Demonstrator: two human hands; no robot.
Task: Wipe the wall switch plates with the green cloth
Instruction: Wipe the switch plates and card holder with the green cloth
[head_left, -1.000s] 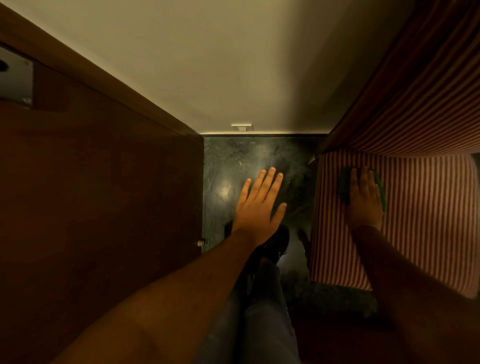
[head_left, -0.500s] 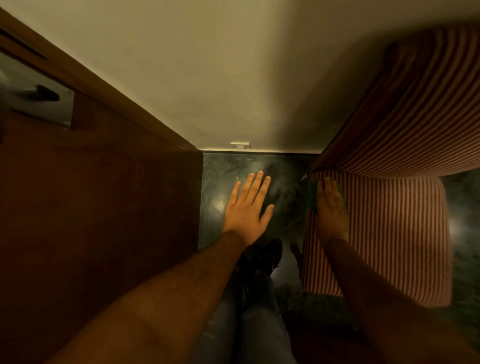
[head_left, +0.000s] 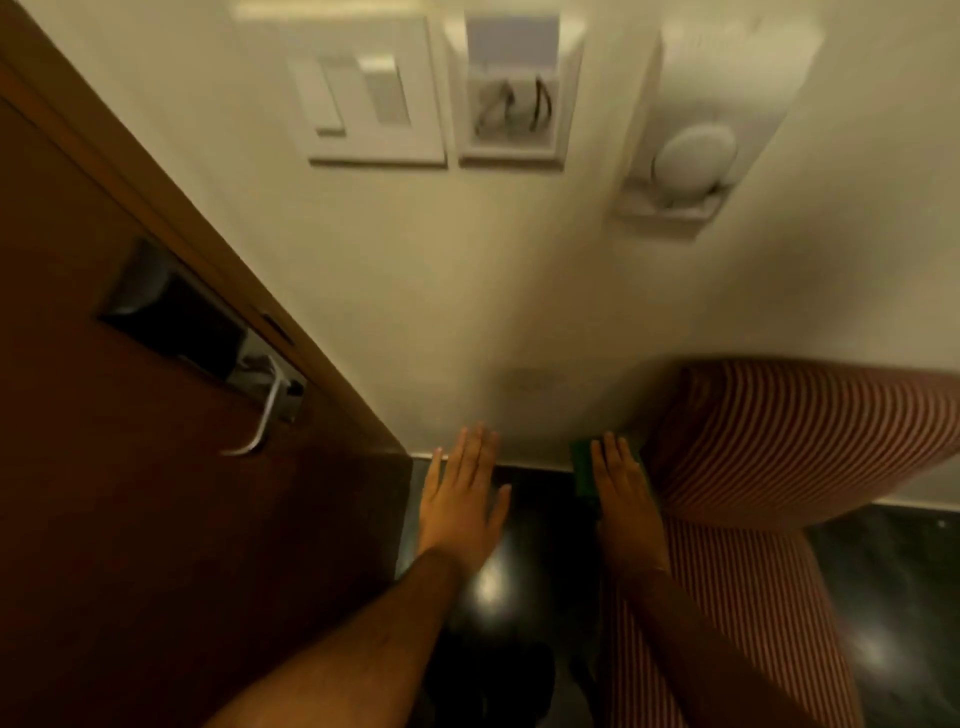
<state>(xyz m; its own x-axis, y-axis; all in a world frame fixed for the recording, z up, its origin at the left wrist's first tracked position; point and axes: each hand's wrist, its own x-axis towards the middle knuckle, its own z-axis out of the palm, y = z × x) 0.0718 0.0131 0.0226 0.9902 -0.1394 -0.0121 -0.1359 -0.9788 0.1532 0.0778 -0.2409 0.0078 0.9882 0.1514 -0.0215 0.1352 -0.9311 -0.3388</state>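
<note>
High on the cream wall hang a white switch plate (head_left: 370, 98), a white framed panel with dark marks (head_left: 511, 93) beside it, and a white unit with a round knob (head_left: 693, 150) further right. My right hand (head_left: 621, 483) is stretched flat, low down, with the green cloth (head_left: 584, 467) under its fingers, far below the plates. My left hand (head_left: 462, 493) is held out flat with fingers together and holds nothing. The frame is blurred.
A dark wooden door (head_left: 130, 519) with a metal lever handle (head_left: 265, 415) and lock plate fills the left. A red-and-white striped upholstered chair (head_left: 779, 441) stands at the right against the wall. Dark glossy floor (head_left: 519, 571) lies below, with my feet in shadow.
The view has tilted up, bringing the switch plates and door handle into sight. My right hand with the cloth has come off the striped chair seat and moved left, nearer my left hand.
</note>
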